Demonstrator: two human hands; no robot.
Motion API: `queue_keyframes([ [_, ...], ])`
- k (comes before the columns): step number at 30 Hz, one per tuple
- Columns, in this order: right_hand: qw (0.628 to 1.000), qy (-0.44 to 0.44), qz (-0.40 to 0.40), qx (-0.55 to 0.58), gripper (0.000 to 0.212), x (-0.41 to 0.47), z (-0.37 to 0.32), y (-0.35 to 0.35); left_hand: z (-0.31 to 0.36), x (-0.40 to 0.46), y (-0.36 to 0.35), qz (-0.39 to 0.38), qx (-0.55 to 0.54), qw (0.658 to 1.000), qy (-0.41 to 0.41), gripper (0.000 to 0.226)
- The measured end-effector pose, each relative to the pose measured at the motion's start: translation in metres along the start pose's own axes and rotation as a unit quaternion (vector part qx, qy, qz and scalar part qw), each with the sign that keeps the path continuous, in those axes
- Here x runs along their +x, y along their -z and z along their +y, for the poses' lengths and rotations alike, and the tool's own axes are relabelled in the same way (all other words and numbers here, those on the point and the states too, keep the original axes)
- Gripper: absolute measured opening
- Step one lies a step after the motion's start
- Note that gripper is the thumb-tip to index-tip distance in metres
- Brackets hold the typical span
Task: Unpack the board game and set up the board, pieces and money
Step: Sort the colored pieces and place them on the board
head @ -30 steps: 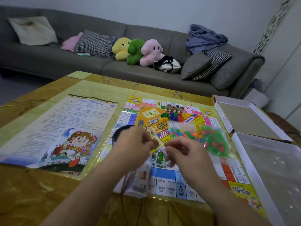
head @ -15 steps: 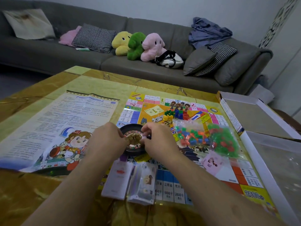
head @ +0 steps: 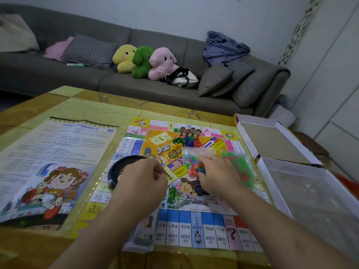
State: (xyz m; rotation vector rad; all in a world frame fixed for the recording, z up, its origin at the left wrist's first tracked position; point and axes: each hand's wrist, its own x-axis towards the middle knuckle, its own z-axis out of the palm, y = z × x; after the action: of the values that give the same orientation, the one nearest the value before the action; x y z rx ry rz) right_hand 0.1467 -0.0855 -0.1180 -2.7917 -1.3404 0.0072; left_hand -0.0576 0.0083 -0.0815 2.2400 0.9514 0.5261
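Observation:
The game board [head: 194,226] lies flat on the yellow table. A black round spinner [head: 118,167] sits on its left part, half hidden by my left hand [head: 143,179], which hovers with fingers curled and nothing visible in it. My right hand [head: 219,177] reaches onto a clear bag of mixed coloured pieces [head: 192,158], its fingers curled over the bag's near end. A second bag with green and red pieces [head: 241,169] lies right of it. Loose coloured pawns [head: 186,141] stand at the board's centre. Wrapped card packs [head: 141,239] lie under my left forearm.
An instruction sheet [head: 54,162] is spread left of the board. The box lid [head: 272,140] and the box with a clear plastic insert [head: 310,197] stand at the right. A grey sofa [head: 174,90] with cushions and plush toys runs behind the table.
Both hands have left the spinner. My right hand moved right onto the bag of mixed pieces; my left hand drew back a little to the right of the spinner.

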Motion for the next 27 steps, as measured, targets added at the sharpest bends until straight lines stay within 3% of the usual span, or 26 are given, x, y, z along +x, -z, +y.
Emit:
queue_keyframes([
  [5,0.995,0.053,0.081,-0.011,0.023,0.006,0.001,0.006,0.009,-0.002,-0.021,-0.021,-0.043,0.999,0.002,0.013],
  [9,0.966,0.002,0.119,0.23,0.016,-0.004,0.012,0.02,0.014,0.0,-0.027,-0.036,-0.072,0.997,0.013,0.015],
  [13,0.849,-0.058,0.11,0.513,0.011,-0.037,0.025,0.057,0.019,0.002,-0.028,-0.046,-0.183,0.98,0.069,0.01],
  [15,0.762,-0.073,0.063,0.64,0.02,-0.058,0.031,0.071,0.024,0.001,-0.03,-0.094,-0.319,0.934,0.133,0.022],
  [18,0.638,-0.08,-0.001,0.766,0.029,-0.087,0.036,0.075,0.034,-0.005,-0.035,-0.17,-0.503,0.828,0.181,0.055],
  [19,0.605,-0.086,-0.018,0.791,0.031,-0.096,0.036,0.072,0.037,-0.008,-0.035,-0.176,-0.53,0.81,0.178,0.052],
  [21,0.571,-0.119,-0.031,0.812,0.032,-0.11,0.037,0.067,0.046,-0.016,-0.035,-0.16,-0.528,0.818,0.161,0.031],
  [24,0.591,-0.211,-0.019,0.778,0.029,-0.124,0.044,0.057,0.053,-0.027,-0.035,-0.105,-0.463,0.87,0.129,0.017],
  [27,0.725,-0.254,0.003,0.64,0.017,-0.132,0.053,0.053,0.063,-0.038,-0.03,-0.084,-0.379,0.92,0.054,0.016],
])
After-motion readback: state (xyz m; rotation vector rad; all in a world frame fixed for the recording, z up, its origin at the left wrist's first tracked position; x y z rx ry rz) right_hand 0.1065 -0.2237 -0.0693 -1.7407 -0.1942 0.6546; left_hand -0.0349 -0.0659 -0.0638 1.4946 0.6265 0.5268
